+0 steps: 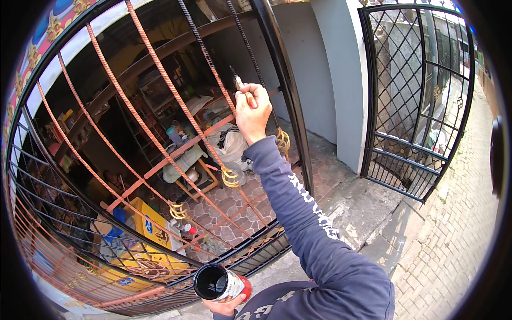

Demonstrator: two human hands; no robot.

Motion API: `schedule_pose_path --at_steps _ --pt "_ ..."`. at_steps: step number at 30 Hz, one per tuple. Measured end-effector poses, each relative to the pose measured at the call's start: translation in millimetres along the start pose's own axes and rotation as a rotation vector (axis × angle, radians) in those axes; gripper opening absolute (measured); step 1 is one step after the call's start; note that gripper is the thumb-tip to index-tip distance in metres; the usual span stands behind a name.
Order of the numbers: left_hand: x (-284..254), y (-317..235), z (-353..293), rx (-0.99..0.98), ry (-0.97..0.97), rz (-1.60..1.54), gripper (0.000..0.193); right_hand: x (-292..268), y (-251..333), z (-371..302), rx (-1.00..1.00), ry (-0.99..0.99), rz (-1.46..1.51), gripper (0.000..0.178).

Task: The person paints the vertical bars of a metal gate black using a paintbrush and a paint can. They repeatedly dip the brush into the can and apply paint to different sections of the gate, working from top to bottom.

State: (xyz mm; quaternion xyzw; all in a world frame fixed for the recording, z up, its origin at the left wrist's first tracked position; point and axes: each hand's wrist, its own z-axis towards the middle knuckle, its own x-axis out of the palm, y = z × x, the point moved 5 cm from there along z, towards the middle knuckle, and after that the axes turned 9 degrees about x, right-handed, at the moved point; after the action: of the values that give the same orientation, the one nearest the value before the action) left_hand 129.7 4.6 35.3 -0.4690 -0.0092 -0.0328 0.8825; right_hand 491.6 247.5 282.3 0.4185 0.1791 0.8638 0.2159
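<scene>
My right hand (pixel 251 109) is raised to the bars, its fingers closed around a paintbrush (pixel 237 80) with dark bristles pointing up. The bristles are between two twisted rods; I cannot tell whether they touch either. The nearer rod (pixel 205 50) on the left is black at the top and reddish-brown lower down. To the right, another rod (pixel 249 45) is black. Low in the view, my left hand (pixel 226 305) grips an open paint can (pixel 235 285) with a red and white outside and black paint within.
A black gate post (pixel 282 80) stands right of my hand. Reddish-brown rods (pixel 154 58) with gold basket ornaments (pixel 230 177) and a crossbar (pixel 176 154) fill the left. Behind them are a yellow crate (pixel 146 218) and a wooden stool (pixel 202 186). A black side gate (pixel 410 96) stands right.
</scene>
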Motion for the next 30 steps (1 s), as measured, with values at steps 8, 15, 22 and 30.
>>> schedule_pose_path --at_steps 8,15,22,30 --pt "22.4 -2.8 -0.3 -0.002 -0.019 0.067 0.079 6.5 1.4 9.8 0.054 0.228 -0.039 0.006" --pt "34.7 -1.7 -12.4 -0.048 -0.057 0.096 0.082 -3.9 0.3 11.9 0.139 0.160 0.033 0.006" --pt "44.8 -0.6 -14.8 0.022 -0.059 0.145 0.092 -9.2 -4.5 5.6 0.106 0.251 -0.012 0.007" --pt "48.3 8.5 -17.9 -0.034 -0.107 0.046 0.097 -48.8 3.1 -23.4 0.411 0.274 0.574 0.014"
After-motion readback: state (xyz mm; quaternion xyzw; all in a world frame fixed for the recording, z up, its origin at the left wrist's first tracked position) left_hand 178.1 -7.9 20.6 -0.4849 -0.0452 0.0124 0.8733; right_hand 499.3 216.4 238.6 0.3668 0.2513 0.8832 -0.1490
